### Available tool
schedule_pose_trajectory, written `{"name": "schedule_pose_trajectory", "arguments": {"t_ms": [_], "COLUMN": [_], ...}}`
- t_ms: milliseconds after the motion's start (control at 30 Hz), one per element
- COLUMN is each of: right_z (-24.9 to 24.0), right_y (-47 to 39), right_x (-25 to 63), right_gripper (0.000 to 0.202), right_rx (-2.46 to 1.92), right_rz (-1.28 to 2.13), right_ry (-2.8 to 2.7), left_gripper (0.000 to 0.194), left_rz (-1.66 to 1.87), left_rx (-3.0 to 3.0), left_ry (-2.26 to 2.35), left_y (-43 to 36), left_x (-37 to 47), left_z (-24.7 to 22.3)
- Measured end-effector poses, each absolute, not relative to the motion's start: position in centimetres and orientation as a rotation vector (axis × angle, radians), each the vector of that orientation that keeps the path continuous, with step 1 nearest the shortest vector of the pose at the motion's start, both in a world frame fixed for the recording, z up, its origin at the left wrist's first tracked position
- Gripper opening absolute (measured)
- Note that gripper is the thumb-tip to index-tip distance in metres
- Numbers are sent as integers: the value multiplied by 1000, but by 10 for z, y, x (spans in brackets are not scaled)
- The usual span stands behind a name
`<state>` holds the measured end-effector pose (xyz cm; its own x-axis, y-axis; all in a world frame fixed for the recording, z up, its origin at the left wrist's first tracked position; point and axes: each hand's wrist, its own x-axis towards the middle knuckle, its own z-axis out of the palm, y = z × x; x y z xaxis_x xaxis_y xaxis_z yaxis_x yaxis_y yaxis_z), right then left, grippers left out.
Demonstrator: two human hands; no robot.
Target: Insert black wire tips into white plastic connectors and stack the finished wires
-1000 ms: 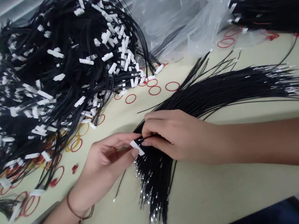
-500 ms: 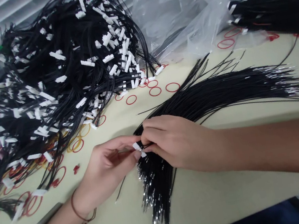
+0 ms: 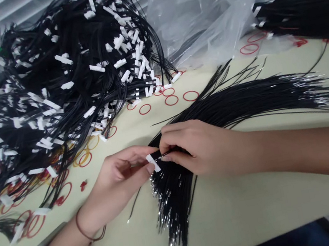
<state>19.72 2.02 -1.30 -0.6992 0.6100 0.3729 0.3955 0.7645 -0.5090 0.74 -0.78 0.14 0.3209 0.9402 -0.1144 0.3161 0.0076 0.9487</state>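
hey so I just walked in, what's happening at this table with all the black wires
A person's left hand pinches a small white connector, while the right hand holds a black wire's metal tip close beside it. Both hands are over a bundle of loose black wires. Behind lies a big heap of wires with white connectors, with red rubber bands scattered nearby.

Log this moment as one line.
left hand: pinches white connector | right hand: pinches black wire | nearby: wire bundle, plastic bag
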Motion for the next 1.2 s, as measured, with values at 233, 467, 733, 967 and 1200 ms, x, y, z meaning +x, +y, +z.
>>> {"name": "schedule_pose_trajectory", "arguments": {"t_ms": [233, 467, 733, 967, 1200], "right_z": [-18, -17, -12, -13, -14], "right_y": [15, 7, -2, 6, 13], "right_x": [194, 193, 192, 194, 195], "right_gripper": [15, 12, 13, 12, 15], "right_rx": [-745, -757, -920, -813, -735], "right_rz": [429, 287, 263, 379, 454], "right_ry": [-2426, -2469, -2430, -2429, -2444], "left_gripper": [21, 19, 20, 20, 22], "left_rz": [745, 749, 750, 766, 782], "left_rx": [1573, 1675, 1735, 1659, 1495], "left_ry": [1210, 1298, 1251, 1249, 1177], "left_y": [-10, -13, -12, -14, -9], "left_x": [7, 8, 10, 10, 8], "left_z": [0, 1, 1, 1, 0]}}
